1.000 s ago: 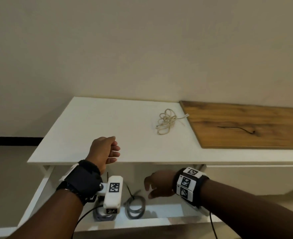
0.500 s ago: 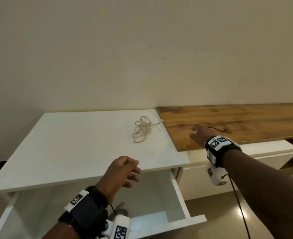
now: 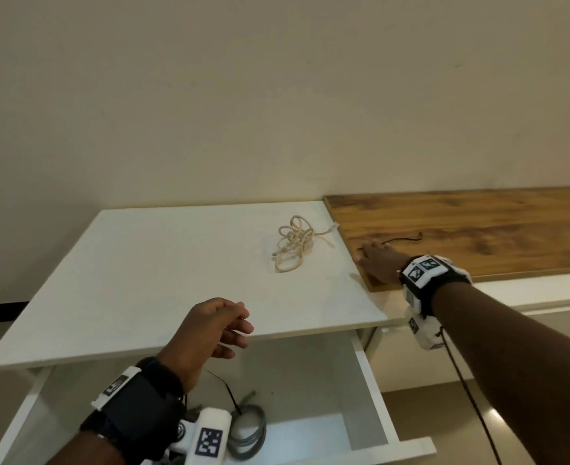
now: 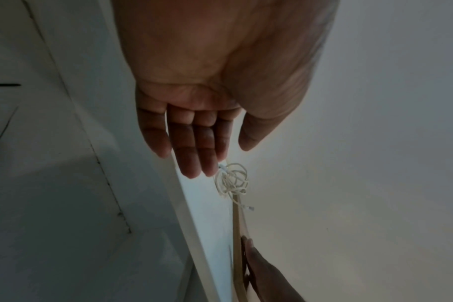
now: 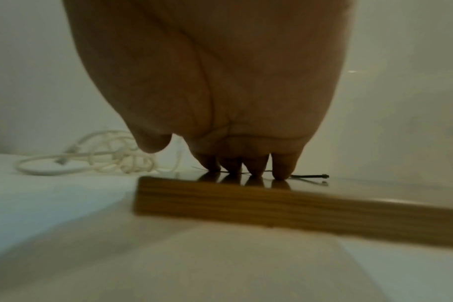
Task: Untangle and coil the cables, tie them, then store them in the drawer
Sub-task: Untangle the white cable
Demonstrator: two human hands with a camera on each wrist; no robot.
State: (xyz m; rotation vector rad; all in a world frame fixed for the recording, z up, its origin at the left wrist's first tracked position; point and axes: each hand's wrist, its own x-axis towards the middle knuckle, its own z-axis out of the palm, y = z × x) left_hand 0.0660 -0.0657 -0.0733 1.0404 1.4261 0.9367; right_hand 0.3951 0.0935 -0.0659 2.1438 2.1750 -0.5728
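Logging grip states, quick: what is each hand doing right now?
Left hand: open, fingers relaxed, holding nothing.
Right hand: open, fingertips pressing on the black cable tie.

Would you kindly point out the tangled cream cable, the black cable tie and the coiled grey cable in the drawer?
tangled cream cable [image 3: 293,241], head view, middle of the knotted loops.
black cable tie [image 3: 402,239], head view, middle of the strip on the wooden board.
coiled grey cable [image 3: 255,437], head view, right side of the coil.
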